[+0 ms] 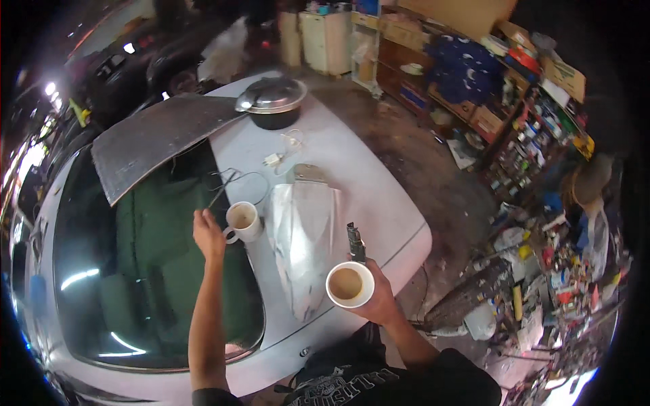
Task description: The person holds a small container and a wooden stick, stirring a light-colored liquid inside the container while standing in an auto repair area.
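My right hand (pixel 380 298) is closed around a white cup (pixel 370 287) holding light brown liquid. A dark, ridged piece (pixel 355 243) sticks up beside the cup from the same hand; its kind is unclear. My left hand (pixel 208 233) is closed on a thin dark rod (pixel 218 196), its tip pointing away toward a loop of thin dark cable (pixel 261 183). Just right of that hand, a white mug (pixel 252 230) with some brownish content stands on the pale car's rear lid, its handle toward the hand. A shiny, silvery curved panel (pixel 305 230) lies between both hands.
Beyond the panel lie a white plug with cord (pixel 273 160) and a lidded metal pot (pixel 271 101). A grey sheet (pixel 162 139) rests over part of the rear window (pixel 149 271). Cluttered shelves (pixel 535 149) and heaped odds and ends (pixel 535 284) fill the right side.
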A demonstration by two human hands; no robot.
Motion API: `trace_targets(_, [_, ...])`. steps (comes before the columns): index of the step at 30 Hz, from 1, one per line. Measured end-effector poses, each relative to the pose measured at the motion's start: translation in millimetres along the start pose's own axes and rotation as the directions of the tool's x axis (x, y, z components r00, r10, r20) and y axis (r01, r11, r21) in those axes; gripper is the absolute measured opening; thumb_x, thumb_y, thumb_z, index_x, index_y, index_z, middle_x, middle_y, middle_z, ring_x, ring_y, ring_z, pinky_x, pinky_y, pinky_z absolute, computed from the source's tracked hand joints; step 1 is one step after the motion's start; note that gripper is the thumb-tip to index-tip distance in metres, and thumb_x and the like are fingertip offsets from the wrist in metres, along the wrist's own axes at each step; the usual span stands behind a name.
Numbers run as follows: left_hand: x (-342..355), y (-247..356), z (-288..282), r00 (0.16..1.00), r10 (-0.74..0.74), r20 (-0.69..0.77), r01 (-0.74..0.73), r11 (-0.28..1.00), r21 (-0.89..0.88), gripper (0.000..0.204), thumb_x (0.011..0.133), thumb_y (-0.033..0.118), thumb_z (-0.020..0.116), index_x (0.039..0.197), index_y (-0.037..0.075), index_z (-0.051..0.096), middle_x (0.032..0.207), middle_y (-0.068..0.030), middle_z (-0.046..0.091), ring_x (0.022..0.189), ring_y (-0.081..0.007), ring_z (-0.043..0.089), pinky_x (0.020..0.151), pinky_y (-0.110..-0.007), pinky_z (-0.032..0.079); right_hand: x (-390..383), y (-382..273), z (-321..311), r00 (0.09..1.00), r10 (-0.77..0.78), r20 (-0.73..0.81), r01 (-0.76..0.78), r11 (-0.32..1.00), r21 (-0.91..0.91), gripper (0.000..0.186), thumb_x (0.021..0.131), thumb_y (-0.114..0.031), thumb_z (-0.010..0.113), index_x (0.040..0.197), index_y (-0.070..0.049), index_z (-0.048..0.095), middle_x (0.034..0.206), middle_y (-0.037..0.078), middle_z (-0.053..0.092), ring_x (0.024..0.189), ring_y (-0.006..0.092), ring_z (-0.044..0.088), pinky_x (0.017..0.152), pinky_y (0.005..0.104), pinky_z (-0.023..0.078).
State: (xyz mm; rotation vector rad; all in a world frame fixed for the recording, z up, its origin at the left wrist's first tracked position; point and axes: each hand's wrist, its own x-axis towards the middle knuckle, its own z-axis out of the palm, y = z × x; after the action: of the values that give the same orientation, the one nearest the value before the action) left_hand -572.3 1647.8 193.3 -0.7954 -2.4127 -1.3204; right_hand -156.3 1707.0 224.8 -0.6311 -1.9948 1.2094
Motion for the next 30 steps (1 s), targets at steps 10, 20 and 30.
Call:
trace_targets(10, [-27.4,-14.3,34.0,0.985,-0.171,-0.003,0.167,0.963,-0.213,0.030,0.106,0.029,0.041,0.104,0.003,0.057,0.083,-0.0204,0.067,0.069,-0.0405,0.063,0.065,-0.049,0.048,-97.2,-39.9,-22.6,0.912,0.255,-0.320,-0.327,0.925,-0.193,0.082,0.059,-0.021,0.095,0.128,-0.005,0.055,0.121,0.009,0.065,0.111,0.0239,0.065,0.095,0.0370,0.052])
trace_targets(20, [-23.1,-61.2,81.7,0.983,0.061,-0.171,-0.051,0.997,0.061,0.033,0.101,0.025,0.041,0.108,-0.002,0.059,0.103,-0.0215,0.063,0.094,-0.0422,0.063,0.082,-0.052,0.051,-204.3,-76.1,-2.1,0.711,0.339,-0.616,-0.475,0.878,-0.066,0.072,0.062,-0.026,0.093,0.124,-0.006,0.060,0.121,0.012,0.061,0.110,0.0289,0.064,0.093,0.0384,0.051])
trace_targets(30, [29.0,-14.6,-21.8,0.887,0.262,-0.381,-0.254,0.965,0.070,0.038,0.102,0.027,0.038,0.113,0.002,0.066,0.114,-0.0180,0.067,0.103,-0.0392,0.064,0.090,-0.049,0.051,-335.6,-109.2,-62.3,0.536,0.230,-0.812,-0.519,0.849,-0.102,0.077,0.064,-0.022,0.093,0.129,-0.004,0.054,0.118,0.010,0.064,0.111,0.0241,0.063,0.096,0.0368,0.048])
